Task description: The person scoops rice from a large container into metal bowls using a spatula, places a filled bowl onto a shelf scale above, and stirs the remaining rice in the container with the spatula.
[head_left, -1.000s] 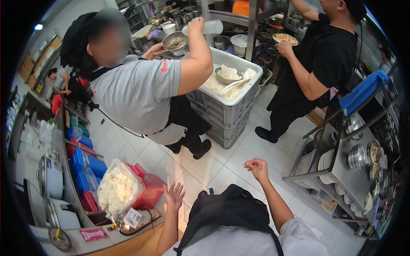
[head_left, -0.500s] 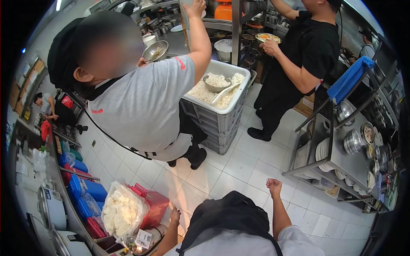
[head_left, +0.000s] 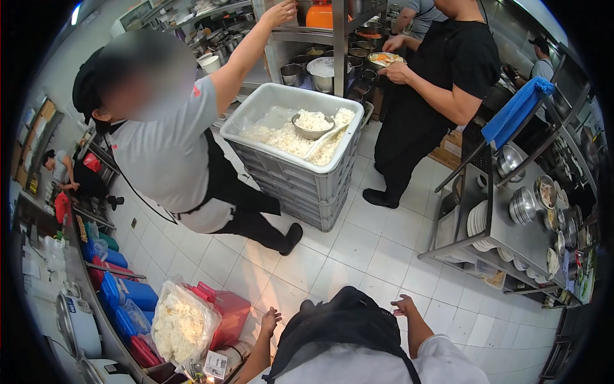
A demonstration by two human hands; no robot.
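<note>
My left hand (head_left: 270,320) hangs beside my black apron (head_left: 339,326), its fingers apart and nothing in them. To its left stands a red container (head_left: 231,313), with a clear plastic bag of cooked rice (head_left: 182,323) beside it. On the other side of the apron, my right hand (head_left: 404,306) is held out over the tiles, fingers stretched and holding nothing. Ahead, a white tub (head_left: 240,134) holds rice on stacked grey crates (head_left: 300,198). A metal bowl of rice (head_left: 313,133) and a white long-handled scoop (head_left: 326,142) rest in the tub.
A co-worker in a grey shirt (head_left: 166,147) reaches up left of the tub. Another person in black (head_left: 441,77) holds a plate of food (head_left: 386,59) on the right. A steel rack (head_left: 495,230) carries plates and bowls. Blue bins (head_left: 131,291) line the left counter.
The grey-shirted co-worker has stepped left, away from the tub, showing more of it. My left hand has risen slightly; my right hand has lowered and its fingers have opened.
</note>
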